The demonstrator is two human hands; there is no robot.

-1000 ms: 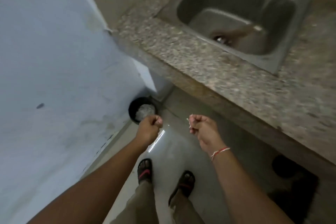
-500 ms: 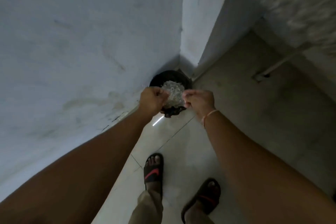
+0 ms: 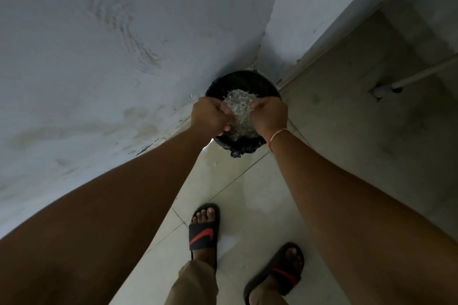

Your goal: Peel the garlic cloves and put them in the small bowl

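Bare forearms, red-white wrist thread (image 3: 275,136), khaki trousers (image 3: 195,282), black red-marked slides (image 3: 203,228).

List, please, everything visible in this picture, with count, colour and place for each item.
bin: one, black, lined with a dark bag, on the floor in the wall corner
scraps: a pale heap inside the bin
pipe: one, pale, at right by the wall
sandals: two, black with red marks, on the feet
wrist thread: one, red and white, right wrist
left hand: curled, above the bin
right hand: curled, above the bin
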